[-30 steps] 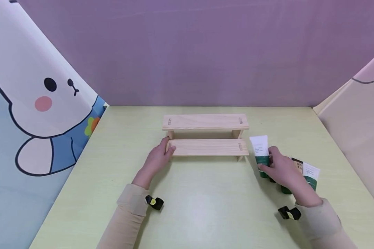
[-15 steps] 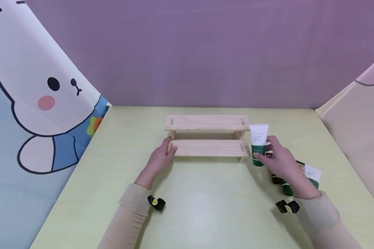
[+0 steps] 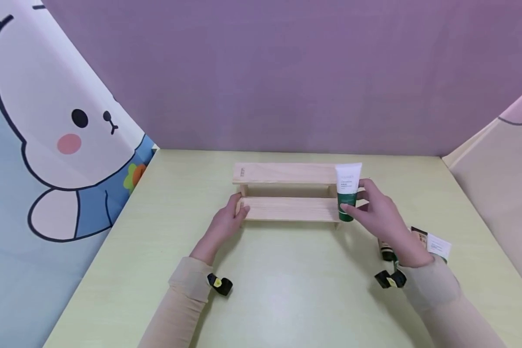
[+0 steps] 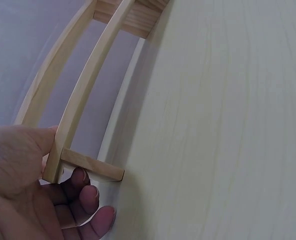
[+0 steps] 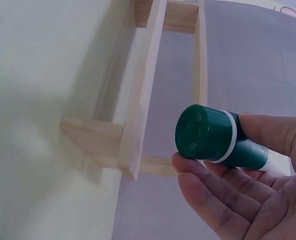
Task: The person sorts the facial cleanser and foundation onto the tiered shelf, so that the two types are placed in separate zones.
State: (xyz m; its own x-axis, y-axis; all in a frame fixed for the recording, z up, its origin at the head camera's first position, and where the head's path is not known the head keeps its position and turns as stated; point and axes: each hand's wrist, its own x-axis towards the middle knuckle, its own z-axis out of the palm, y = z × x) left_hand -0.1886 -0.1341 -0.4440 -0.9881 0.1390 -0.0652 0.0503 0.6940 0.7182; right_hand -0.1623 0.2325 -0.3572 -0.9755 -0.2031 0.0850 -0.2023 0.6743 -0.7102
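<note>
A two-tier wooden rack (image 3: pixel 291 209) stands towards the back of the table. My left hand (image 3: pixel 224 220) grips the left end of its lower shelf; in the left wrist view the thumb lies over the board (image 4: pixel 80 100) and the fingers curl beneath. At the other end, my right hand (image 3: pixel 376 210) pinches a white and green squeeze tube (image 3: pixel 347 186), cap down. It overlaps the right ends of both shelves in the head view. The right wrist view shows the tube's green cap (image 5: pixel 195 132) held clear of the shelf board (image 5: pixel 145 90), between thumb and fingers.
Beside and partly behind my right forearm lie more tubes: a white-topped one (image 3: pixel 439 245), a dark patterned one (image 3: pixel 419 235) and a dark-capped one (image 3: pixel 387 251). A purple backdrop (image 3: pixel 261 72) rises behind the table (image 3: pixel 269 290), with a cartoon-printed cloth (image 3: pixel 69 193) on the left.
My right hand has lifted the tube away from the other tubes and carried it left and back to the rack's right end. My left hand keeps its hold on the rack.
</note>
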